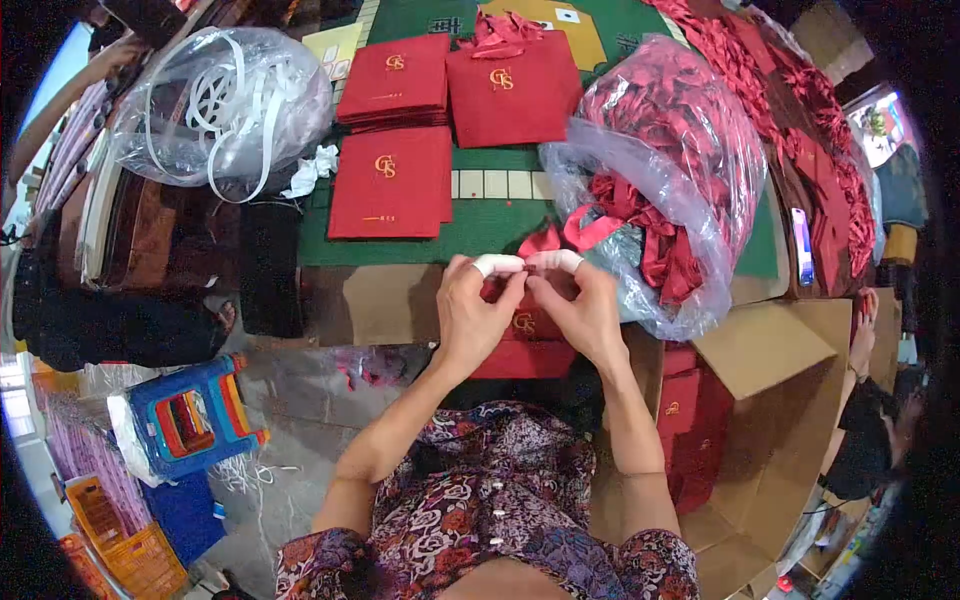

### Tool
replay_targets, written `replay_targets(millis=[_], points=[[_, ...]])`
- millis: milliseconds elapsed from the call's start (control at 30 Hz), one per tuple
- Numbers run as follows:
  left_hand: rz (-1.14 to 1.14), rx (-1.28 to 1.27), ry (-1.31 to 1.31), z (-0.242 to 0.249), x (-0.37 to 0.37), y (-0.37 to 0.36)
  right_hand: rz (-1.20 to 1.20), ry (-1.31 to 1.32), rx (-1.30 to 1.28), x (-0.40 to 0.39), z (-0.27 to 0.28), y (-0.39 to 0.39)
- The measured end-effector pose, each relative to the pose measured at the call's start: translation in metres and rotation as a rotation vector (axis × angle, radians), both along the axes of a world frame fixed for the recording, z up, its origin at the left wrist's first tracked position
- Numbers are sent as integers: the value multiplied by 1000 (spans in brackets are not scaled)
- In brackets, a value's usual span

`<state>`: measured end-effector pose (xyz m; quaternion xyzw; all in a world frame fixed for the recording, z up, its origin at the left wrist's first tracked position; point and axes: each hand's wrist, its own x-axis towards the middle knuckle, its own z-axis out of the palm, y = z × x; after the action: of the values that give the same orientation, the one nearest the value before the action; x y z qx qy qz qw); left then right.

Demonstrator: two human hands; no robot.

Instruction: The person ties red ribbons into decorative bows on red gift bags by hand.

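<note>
My left hand (475, 305) and my right hand (582, 312) meet at the table's front edge, both closed in a pinch. White coverings wrap the index fingers. Between the fingertips is a red ribbon (540, 242), its loose part lying just beyond them. Below the hands, against my lap, is a red paper bag (520, 355) with a gold logo, partly hidden by my hands. To the right, a clear plastic bag (690, 130) full of red ribbons lies with its mouth toward me. Stacked red paper bags (385, 190) lie flat to the left.
A clear bag of white straps (225, 110) sits at the back left. Another red bag (515, 90) lies at the back. An open cardboard box (770, 430) holding red bags is at my right. Colourful stools (195, 415) stand on the floor left. Other people's arms show at both sides.
</note>
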<state>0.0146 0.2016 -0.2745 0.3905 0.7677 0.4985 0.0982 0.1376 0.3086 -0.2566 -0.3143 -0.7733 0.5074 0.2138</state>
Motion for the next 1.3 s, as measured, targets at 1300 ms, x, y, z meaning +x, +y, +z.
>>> replay_targets(millis=[1300], points=[[-433,4,-489,1,-16,-58,-297,215,-46,-15,6,71]])
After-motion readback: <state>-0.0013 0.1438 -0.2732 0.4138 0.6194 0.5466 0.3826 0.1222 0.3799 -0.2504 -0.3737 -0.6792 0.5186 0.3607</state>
